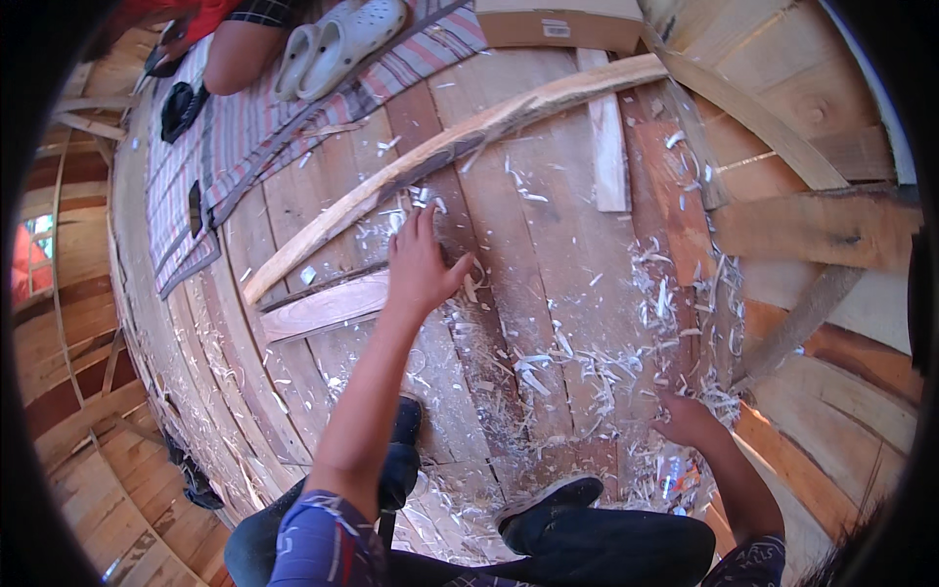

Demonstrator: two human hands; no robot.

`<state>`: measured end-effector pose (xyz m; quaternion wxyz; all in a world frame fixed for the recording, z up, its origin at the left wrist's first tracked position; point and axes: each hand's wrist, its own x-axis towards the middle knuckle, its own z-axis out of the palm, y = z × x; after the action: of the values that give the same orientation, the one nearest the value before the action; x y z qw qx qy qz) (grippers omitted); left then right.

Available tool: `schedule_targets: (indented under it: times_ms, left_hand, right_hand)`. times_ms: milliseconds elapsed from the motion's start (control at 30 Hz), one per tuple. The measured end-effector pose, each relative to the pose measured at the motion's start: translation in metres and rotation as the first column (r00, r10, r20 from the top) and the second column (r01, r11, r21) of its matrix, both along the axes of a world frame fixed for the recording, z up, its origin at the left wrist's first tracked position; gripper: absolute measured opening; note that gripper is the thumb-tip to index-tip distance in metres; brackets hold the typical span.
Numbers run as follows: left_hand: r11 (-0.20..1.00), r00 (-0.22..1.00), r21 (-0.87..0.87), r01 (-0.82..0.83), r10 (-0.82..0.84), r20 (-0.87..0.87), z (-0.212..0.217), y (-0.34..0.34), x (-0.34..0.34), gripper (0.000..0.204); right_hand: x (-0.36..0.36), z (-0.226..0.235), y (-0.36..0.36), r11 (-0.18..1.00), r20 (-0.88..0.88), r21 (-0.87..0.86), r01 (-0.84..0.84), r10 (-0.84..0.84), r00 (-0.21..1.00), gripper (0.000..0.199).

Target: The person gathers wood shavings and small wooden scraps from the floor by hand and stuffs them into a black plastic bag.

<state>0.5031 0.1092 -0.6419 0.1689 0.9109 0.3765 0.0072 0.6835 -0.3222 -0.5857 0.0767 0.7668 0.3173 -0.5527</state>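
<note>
My left hand (pixel 423 262) reaches forward over the plank floor (pixel 509 293), fingers stretched and thumb apart, with nothing seen in it. Its fingertips are among pale wood shavings (pixel 427 201), just short of a long, curved, rough-hewn timber (pixel 469 142). Whether they touch anything, I cannot tell. Beside my left wrist lies a short pinkish plank (pixel 328 305), its right end hidden behind the hand. Low on the right, my right hand (pixel 688 421) hangs at the floor over scattered shavings (pixel 606 372), thumb and forefinger apart; its other fingers are hard to see.
A person's bare knee (pixel 238 64) shows on a striped mat (pixel 230 161) with pale clogs (pixel 337 49). A cardboard box (pixel 562 27) stands at the back, near a narrow board (pixel 608 147). Timber walling (pixel 812 225) bounds the right. A clear plastic packet (pixel 675 477) lies by my right knee.
</note>
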Motion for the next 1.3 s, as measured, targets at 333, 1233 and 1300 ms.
schedule_targets:
  times_ms: [333, 1233, 1300]
  left_hand:
    - [0.981, 0.901, 0.050, 0.190, -0.154, -0.405, 0.002, 0.061, -0.117, 0.107]
    - [0.848, 0.846, 0.105, -0.520, 0.528, -0.070, -0.042, 0.095, -0.137, 0.049]
    - [0.794, 0.808, 0.181, -0.580, 0.589, 0.006, -0.065, 0.092, -0.178, 0.055]
  right_hand:
    - [-0.011, -0.019, 0.206, 0.831, 0.061, 0.520, -0.197, 0.195, 0.979, 0.055]
    - [-0.060, -0.109, 0.439, 0.719, 0.491, 0.605, -0.343, 0.002, 0.871, 0.084]
    - [-0.085, -0.104, 0.466, 0.762, 0.482, 0.544, -0.351, 0.059, 0.874, 0.087]
